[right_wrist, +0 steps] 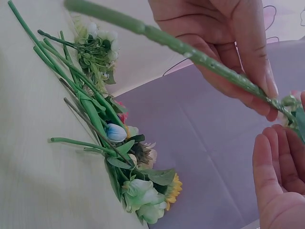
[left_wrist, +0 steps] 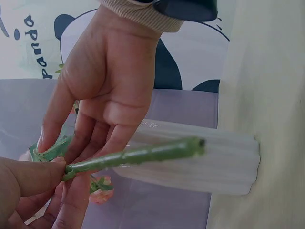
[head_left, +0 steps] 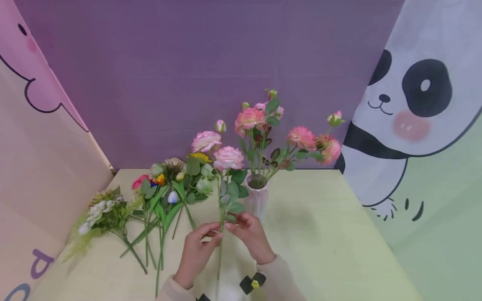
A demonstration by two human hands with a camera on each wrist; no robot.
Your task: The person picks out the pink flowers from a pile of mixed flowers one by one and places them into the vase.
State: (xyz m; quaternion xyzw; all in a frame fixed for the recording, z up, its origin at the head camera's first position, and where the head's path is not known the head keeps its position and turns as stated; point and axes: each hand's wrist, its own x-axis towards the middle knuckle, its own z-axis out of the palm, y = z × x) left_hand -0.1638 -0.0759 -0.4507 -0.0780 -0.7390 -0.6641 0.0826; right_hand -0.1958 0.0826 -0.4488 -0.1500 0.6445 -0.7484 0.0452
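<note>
A long-stemmed artificial pink rose (head_left: 228,158), with two ruffled blooms and a bud, stands upright before me over the table. My left hand (head_left: 200,250) pinches its green stem (left_wrist: 138,155) between thumb and fingers. Just across the stem, my right hand (head_left: 251,236) has its thumb and fingertips at a lower leaf (head_left: 236,207), which lies between them in the left wrist view. The stem's cut end points down, free of both hands. Behind the right hand stands a pale ribbed vase (head_left: 257,200) holding coral-pink flowers (head_left: 302,138), some leaning right.
On the table's left lie several artificial stems, among them a white-and-blue tulip (right_wrist: 116,133), a yellow flower (right_wrist: 173,191), pale green blooms (right_wrist: 143,193) and a white-flowered spray (head_left: 99,211). A purple backdrop (head_left: 180,83) rises behind the table (head_left: 320,234); a panda-print sheet (head_left: 433,175) hangs right.
</note>
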